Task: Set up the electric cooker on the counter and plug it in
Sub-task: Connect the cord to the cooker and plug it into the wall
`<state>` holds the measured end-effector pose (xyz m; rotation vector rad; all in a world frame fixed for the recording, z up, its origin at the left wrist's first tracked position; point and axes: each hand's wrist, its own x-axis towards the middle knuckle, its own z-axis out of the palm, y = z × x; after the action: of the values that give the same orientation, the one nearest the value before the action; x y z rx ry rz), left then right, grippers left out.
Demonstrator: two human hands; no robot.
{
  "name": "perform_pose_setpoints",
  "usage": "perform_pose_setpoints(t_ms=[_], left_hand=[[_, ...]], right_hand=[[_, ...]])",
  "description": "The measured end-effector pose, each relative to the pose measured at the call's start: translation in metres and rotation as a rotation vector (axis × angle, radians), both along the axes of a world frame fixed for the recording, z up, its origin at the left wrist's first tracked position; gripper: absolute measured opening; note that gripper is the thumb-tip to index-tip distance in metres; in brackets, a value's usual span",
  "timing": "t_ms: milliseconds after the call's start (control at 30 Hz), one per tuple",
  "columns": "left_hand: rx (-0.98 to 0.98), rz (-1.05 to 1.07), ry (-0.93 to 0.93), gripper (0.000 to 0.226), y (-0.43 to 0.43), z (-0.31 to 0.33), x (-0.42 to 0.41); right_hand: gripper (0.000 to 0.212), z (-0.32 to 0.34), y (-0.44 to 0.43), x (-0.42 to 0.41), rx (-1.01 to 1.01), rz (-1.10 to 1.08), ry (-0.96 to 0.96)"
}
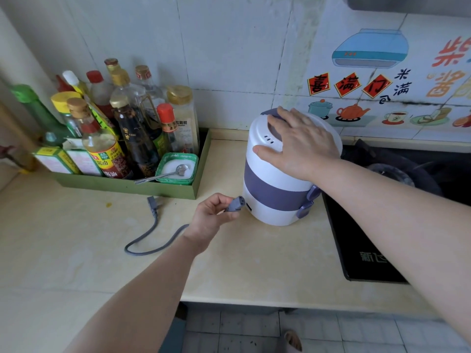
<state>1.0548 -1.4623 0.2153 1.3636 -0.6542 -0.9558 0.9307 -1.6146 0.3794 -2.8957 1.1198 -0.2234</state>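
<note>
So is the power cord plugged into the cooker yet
Not yet. The left hand holds the cord's connector just short of the cooker; its wall plug lies loose on the counter.

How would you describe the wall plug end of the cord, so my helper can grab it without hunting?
Start at the green tray of bottles on the counter's left side. Just in front of its near edge lies a grey plug, flat on the counter. It is the cord's loose end; the other end is in the left hand beside the cooker.
</note>
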Motion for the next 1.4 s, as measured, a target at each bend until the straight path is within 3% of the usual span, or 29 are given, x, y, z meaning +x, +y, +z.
perform_pose_setpoints(t_ms=[333, 400, 533, 633, 700, 800, 967, 1167, 1300, 1400], left_hand=[[-0.001, -0.006, 0.070, 0.025, -0.003, 0.004, -0.002], [0.071, -0.026, -0.025, 0.020, -0.005, 0.004, -0.004], [0.288, -0.026, -0.560, 0.019, -0.010, 0.004, -0.009], [0.321, 0.064, -0.486, 0.024, -0.006, 0.001, -0.007], [0.450, 0.063, -0.447, 0.020, -0.004, -0.003, -0.002], [0.635, -0.029, -0.565, 0.020, -0.008, -0.003, -0.005], [0.692, -0.044, -0.781, 0.024, -0.027, -0.003, -0.016], [0.503, -0.065, -0.729, 0.026, -0.013, -0.012, -0.013], [0.425, 0.032, -0.835, 0.016, -0.015, -0.021, -0.011], [0.453, 0.089, -0.913, 0.020, -0.017, -0.025, -0.013]], right_hand=[[0.077, 0.001, 0.003, 0.000, 0.006, -0.006, -0.003], [0.078, 0.001, 0.003, 0.000, 0.008, -0.007, -0.004], [0.078, 0.001, 0.003, -0.001, 0.006, -0.004, -0.011], [0.078, 0.001, 0.002, 0.000, 0.002, 0.002, -0.010], [0.078, 0.000, 0.002, 0.000, 0.002, 0.000, -0.012], [0.078, 0.000, 0.002, 0.000, -0.003, -0.005, -0.012], [0.078, 0.000, 0.003, 0.000, -0.004, -0.005, -0.005], [0.077, -0.001, 0.001, 0.000, -0.017, 0.000, -0.020], [0.077, -0.001, 0.001, 0.000, -0.013, -0.001, -0.020], [0.077, -0.001, 0.001, -0.001, -0.011, -0.001, -0.018]])
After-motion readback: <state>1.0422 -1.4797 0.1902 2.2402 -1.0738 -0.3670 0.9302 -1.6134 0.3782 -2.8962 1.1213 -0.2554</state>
